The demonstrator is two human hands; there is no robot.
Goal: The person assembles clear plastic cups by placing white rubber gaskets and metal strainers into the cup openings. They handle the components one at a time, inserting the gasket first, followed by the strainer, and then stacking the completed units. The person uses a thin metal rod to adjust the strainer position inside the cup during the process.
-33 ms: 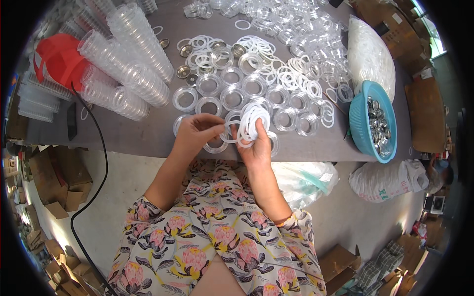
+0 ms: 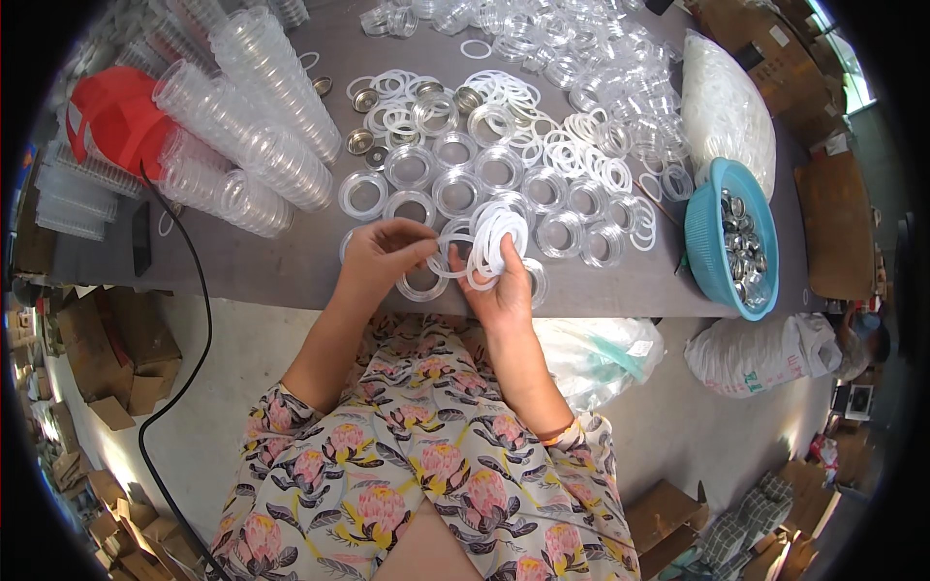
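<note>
- One white ring (image 2: pixel 444 260) looks pinched at its edge by fingers (image 2: pixel 420 254) of the left hand (image 2: pixel 381 259), just beside the ring bundle (image 2: pixel 499 239).
- Right hand (image 2: pixel 506 292) grips that bundle over the tabletop (image 2: pixel 310 263).
- Light pinch is probably best, tbh; thin rings could snag together.

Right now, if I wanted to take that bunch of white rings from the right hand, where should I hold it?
Probably pinch the bunch of white rings by its upper edge, coming from the far side of the table. The rings are thin, flat and overlapping, and that edge looks free: the right hand has its thumb over the lower part, and the left hand is at the left.
</note>
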